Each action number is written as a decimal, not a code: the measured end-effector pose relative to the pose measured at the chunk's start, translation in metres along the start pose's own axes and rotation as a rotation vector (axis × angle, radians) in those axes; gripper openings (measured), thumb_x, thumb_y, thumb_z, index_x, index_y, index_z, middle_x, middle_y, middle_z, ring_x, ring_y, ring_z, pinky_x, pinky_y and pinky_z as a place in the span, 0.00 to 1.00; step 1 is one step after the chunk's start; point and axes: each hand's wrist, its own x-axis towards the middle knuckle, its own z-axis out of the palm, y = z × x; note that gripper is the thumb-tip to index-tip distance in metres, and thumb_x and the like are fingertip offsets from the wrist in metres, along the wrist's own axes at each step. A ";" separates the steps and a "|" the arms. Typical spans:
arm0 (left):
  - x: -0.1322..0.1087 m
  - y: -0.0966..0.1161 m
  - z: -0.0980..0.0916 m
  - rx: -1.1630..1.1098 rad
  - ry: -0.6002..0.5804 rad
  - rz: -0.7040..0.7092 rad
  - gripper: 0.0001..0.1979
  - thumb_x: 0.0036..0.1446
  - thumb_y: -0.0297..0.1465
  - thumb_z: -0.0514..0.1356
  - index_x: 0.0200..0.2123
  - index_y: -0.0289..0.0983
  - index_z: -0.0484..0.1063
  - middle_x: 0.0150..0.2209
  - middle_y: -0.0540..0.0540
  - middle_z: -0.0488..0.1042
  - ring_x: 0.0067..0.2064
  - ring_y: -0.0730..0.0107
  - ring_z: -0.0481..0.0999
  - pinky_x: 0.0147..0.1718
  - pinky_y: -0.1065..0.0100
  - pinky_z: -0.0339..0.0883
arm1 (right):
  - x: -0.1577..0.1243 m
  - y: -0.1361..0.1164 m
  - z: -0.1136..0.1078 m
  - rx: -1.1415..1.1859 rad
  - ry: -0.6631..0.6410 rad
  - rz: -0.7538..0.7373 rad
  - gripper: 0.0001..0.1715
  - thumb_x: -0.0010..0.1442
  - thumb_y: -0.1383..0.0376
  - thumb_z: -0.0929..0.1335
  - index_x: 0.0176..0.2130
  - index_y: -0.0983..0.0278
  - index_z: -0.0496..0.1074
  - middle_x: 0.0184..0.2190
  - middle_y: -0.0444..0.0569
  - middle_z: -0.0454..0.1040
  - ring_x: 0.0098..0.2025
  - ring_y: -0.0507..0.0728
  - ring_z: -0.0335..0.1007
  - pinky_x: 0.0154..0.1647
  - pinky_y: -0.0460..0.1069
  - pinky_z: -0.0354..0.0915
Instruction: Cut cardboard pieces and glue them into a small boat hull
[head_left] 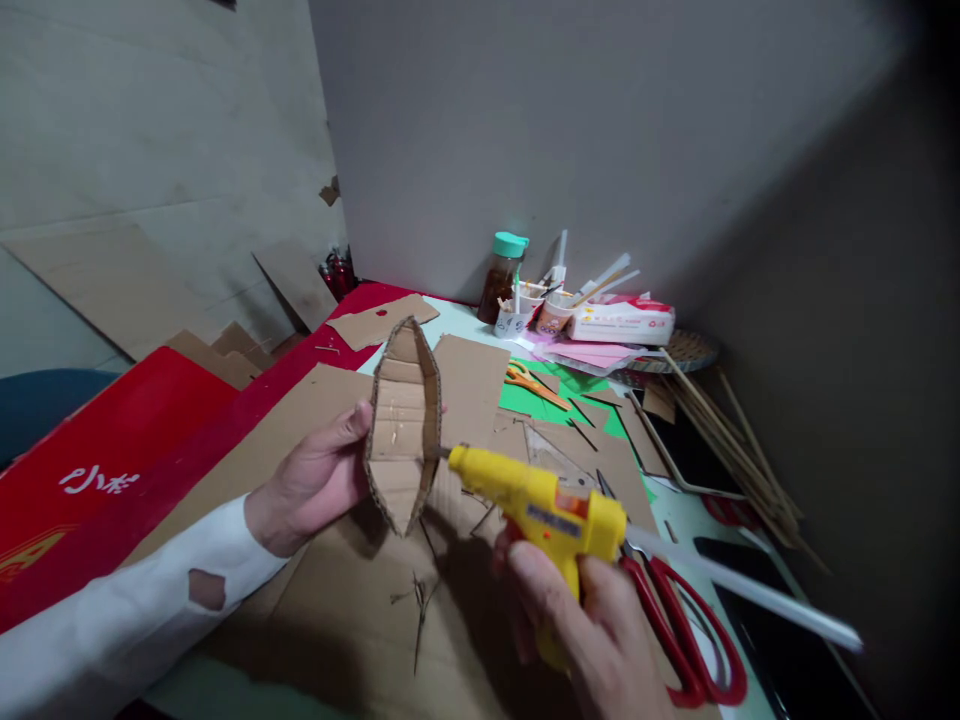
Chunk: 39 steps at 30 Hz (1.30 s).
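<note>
My left hand grips a small boat-shaped cardboard piece by its left side, thumb on the near edge and fingers hidden behind. The piece has raised walls, pointed ends and shiny glue marks on its inner floor. In my right hand is a yellow hot glue gun, my fingers wrapped round its handle. Its nozzle points left at the right wall of the boat; whether it touches, I cannot tell. A white glue stick juts from the gun's back end. Red-handled scissors lie just right of my right hand.
Cardboard sheets and offcuts cover the table. Orange scissors lie on green paper. Behind stand a teal-lidded bottle, paper cups and a tissue pack. Wooden sticks and a dark tablet sit right; a red box left.
</note>
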 end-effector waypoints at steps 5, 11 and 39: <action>0.008 0.012 0.006 -0.095 0.293 0.155 0.19 0.70 0.30 0.50 0.59 0.40 0.73 0.40 0.44 0.86 0.42 0.59 0.86 0.42 0.60 0.80 | 0.032 0.007 -0.017 0.276 -0.071 0.269 0.20 0.57 0.51 0.73 0.36 0.67 0.76 0.24 0.47 0.78 0.18 0.50 0.68 0.19 0.44 0.65; 0.008 0.019 0.010 -0.035 0.382 0.167 0.23 0.71 0.33 0.49 0.65 0.35 0.66 0.42 0.38 0.86 0.46 0.51 0.85 0.45 0.51 0.80 | 0.042 0.023 -0.025 0.042 -0.110 0.319 0.27 0.66 0.49 0.61 0.30 0.66 0.73 0.29 0.56 0.82 0.24 0.58 0.79 0.25 0.49 0.73; 0.001 0.003 0.024 -0.088 0.495 0.140 0.21 0.67 0.28 0.51 0.58 0.27 0.73 0.43 0.36 0.85 0.45 0.51 0.84 0.50 0.53 0.76 | 0.045 -0.002 0.052 -0.974 -0.307 -0.232 0.13 0.61 0.69 0.68 0.47 0.66 0.67 0.33 0.54 0.78 0.31 0.64 0.77 0.26 0.51 0.63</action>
